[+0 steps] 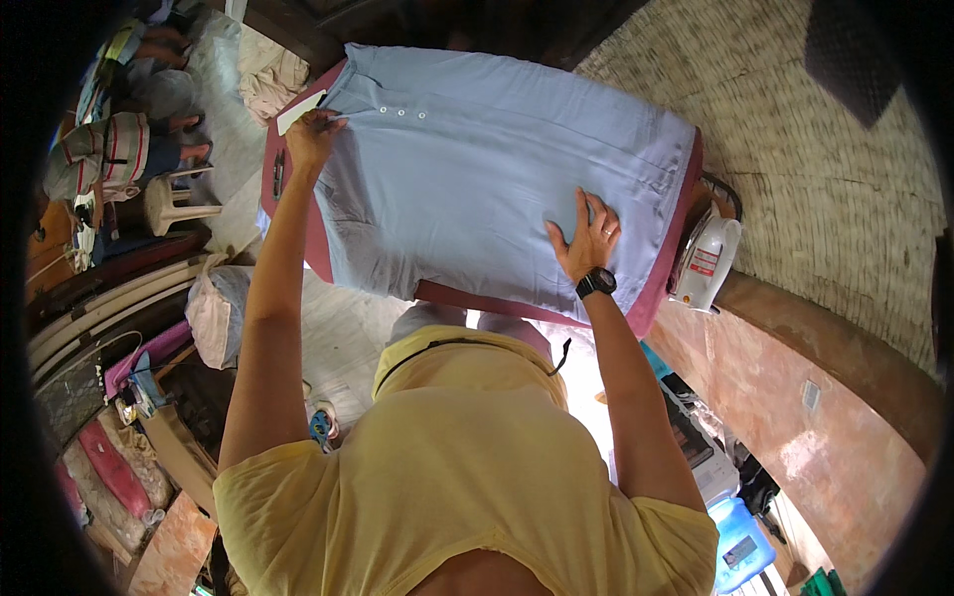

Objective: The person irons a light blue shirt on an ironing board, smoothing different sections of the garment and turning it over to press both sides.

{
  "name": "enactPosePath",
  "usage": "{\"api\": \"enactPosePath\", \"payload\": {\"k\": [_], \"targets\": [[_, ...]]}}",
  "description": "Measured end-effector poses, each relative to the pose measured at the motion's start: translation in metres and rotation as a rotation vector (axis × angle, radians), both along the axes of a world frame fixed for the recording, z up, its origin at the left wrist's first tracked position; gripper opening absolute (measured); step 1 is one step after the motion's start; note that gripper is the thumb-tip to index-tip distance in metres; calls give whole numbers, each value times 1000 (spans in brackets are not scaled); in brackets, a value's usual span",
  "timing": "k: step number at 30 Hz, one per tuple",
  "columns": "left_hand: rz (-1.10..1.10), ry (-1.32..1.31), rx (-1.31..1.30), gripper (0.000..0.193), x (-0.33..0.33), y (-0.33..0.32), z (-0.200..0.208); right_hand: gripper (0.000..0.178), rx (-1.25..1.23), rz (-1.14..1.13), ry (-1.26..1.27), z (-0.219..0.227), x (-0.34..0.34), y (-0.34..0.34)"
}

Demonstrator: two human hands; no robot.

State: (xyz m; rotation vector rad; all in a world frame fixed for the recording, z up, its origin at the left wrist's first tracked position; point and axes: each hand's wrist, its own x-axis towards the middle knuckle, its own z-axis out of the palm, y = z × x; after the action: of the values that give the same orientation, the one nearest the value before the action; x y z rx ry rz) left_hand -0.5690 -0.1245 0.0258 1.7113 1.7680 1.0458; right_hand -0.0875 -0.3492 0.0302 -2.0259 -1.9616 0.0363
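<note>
A light blue shirt (pixel 467 169) with a few small white buttons near its collar end is spread over a dark red padded ironing board (pixel 477 301). My left hand (pixel 314 137) is at the collar end, its fingers bent together beside a white card-like piece (pixel 300 113). The hand covers what the fingertips hold. Toward the other end of the shirt, my right hand (pixel 589 236) lies on the cloth, fingers spread and holding nothing. A dark watch (pixel 596 282) is on that wrist.
A white iron (pixel 710 260) stands at the board's right end, with a dark cord behind it. Small dark items (pixel 279 174) lie on the board's left end. A bundled cloth (pixel 270 70) is at the far left, a stool (pixel 171 207) below. A blue water container (pixel 740 544) is at lower right.
</note>
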Motion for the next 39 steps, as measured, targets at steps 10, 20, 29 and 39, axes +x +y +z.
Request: {"api": "enactPosePath", "payload": {"k": [10, 20, 29, 39], "targets": [[200, 799, 152, 45, 86, -43, 45, 79, -19, -14, -79, 10, -1, 1], [-946, 431, 151, 60, 247, -165, 10, 68, 45, -146, 26, 0, 31, -11], [-942, 604, 159, 69, 252, -175, 8, 71, -67, -810, -159, -28, 77, -130], [-973, 623, 244, 60, 266, -183, 14, 30, 115, -579, 359, -20, 69, -179]]}}
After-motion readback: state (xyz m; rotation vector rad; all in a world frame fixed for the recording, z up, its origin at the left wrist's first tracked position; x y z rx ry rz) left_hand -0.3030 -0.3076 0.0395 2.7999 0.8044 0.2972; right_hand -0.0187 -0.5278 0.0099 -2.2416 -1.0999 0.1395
